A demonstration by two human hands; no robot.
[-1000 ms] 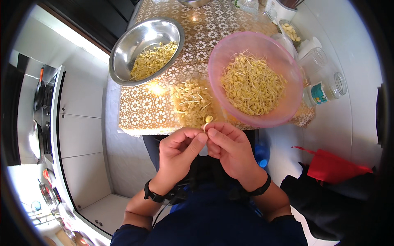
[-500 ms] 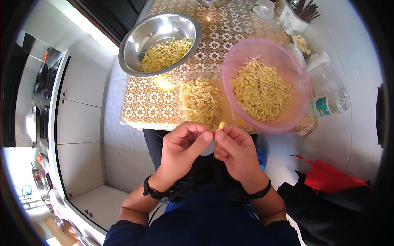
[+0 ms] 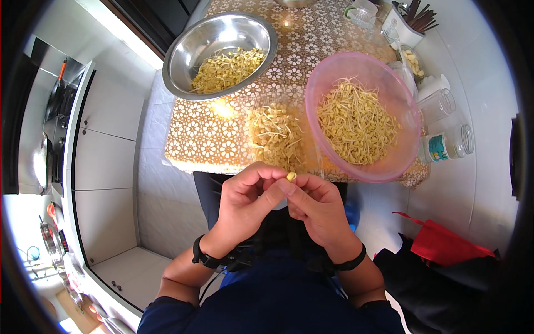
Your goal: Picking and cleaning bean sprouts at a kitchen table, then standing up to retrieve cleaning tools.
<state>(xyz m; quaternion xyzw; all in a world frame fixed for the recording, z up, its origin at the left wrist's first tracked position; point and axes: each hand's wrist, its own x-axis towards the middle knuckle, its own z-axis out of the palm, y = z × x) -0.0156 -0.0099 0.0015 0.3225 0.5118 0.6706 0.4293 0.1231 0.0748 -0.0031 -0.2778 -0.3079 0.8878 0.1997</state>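
A bean sprout's yellow head (image 3: 291,176) shows between my fingertips, just off the table's near edge. My left hand (image 3: 245,197) and my right hand (image 3: 318,210) meet there, both pinched, thumbs and forefingers touching around the sprout; its stem is hidden. Beyond them lies a loose heap of pale sprout bits (image 3: 273,131) on the table. To the right, a pink plastic basin (image 3: 334,75) holds a large pile of bean sprouts (image 3: 359,122). At the far left, a steel bowl (image 3: 181,67) contains a smaller pile of sprouts (image 3: 228,69).
A flower-patterned cloth (image 3: 203,139) covers the table. Along the right wall stand glass jars (image 3: 439,103), a jar with a teal label (image 3: 436,147), and a white chopstick holder (image 3: 401,30). A red cloth bag (image 3: 450,240) lies on dark fabric at lower right.
My right fingertips have moved left against my left ones, and the sprout's head has shifted left and slightly down between them. The view has tilted slightly.
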